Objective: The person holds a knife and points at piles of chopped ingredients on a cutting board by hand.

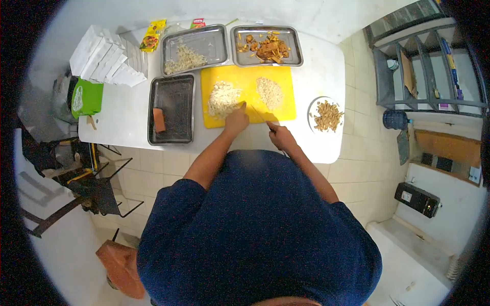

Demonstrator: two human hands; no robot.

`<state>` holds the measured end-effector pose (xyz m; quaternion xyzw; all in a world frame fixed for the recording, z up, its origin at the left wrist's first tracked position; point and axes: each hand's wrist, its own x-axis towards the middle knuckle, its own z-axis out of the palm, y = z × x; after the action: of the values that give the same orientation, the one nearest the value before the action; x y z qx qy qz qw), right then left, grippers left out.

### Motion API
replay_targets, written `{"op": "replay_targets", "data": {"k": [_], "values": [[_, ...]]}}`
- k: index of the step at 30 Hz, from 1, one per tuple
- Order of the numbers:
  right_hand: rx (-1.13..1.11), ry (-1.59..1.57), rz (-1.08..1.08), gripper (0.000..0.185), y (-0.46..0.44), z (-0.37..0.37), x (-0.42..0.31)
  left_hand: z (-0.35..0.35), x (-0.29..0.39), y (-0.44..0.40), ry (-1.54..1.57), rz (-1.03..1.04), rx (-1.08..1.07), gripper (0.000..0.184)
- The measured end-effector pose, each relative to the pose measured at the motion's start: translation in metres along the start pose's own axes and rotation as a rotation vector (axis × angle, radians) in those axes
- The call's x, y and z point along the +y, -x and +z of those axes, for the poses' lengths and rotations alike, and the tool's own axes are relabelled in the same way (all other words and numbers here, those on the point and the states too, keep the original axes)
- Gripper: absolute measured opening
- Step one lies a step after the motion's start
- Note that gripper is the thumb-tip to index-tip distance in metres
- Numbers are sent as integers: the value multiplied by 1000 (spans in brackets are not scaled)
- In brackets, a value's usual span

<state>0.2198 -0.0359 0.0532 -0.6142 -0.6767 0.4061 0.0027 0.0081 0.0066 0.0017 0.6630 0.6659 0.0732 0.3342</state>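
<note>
Pale chopped food (pixel 222 97) in two heaps on the yellow cutting board (pixel 248 115), the larger to the left, the smaller to the right; right hand (pixel 284 137) closed around the handle of a knife (pixel 259 115), blade angled up and leftward towards the gap between the heaps; left hand (pixel 237 121) at the lower right of the larger heap, forefinger stretched out, other fingers seemingly curled (too small to be certain; impossible to tell any pinch on a piece). For even chopping, best to tuck that forefinger back, clear of the edge; keep the tip low and rock the blade through a thin layer; gather stray bits with the spine, not the edge; hold the gap open to avoid mixing the heaps.

As for writing, a yellow packet (pixel 152 35) near the steel tray (pixel 217 45), with red and dark print too blurred to read; beyond the tray, a small red packet (pixel 197 23) with pale lettering, equally illegible; on the green bag (pixel 88 98), a white printed design, no word or brand to make out.
</note>
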Motion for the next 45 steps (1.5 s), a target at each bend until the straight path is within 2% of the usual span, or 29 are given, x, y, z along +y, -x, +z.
{"op": "replay_targets", "data": {"k": [1, 4, 10, 16, 19, 22, 25, 28, 31, 37, 45], "values": [[-32, -31, 21, 50, 2, -1, -3, -1, 0, 2, -10, -5, -22, 61], [12, 63, -142, 51, -4, 7, 2, 7, -9, -2, -59, -3, -25, 62], [-17, 104, -105, 51, -9, 7, -6, -2, -7, -4, -22, -48, -77, 66], [51, 77, -128, 50, -14, 7, 1, 0, -21, -15, -37, -19, -150, 67], [-11, 8, 32, 50, -7, -5, -9, 4, -23, -17, -36, -5, -143, 66], [63, 21, -67, 50, -7, 1, -5, 12, -22, -19, -67, 13, -111, 66], [-25, -6, -25, 50, -6, -2, -12, 11, -11, -14, -92, -68, -150, 68], [-12, 89, -75, 50, -12, 8, -6, 5, 3, -5, -57, -88, -173, 70], [89, 68, -109, 50, -15, 16, 2, 1, 12, -2, -86, -85, -218, 71], [66, 88, 11, 48, -7, 3, -9, 7, 15, -1, -193, -59, -234, 73], [101, 94, -91, 48, -5, 11, 2, 7, 13, 2, -248, 23, -171, 76]]}}
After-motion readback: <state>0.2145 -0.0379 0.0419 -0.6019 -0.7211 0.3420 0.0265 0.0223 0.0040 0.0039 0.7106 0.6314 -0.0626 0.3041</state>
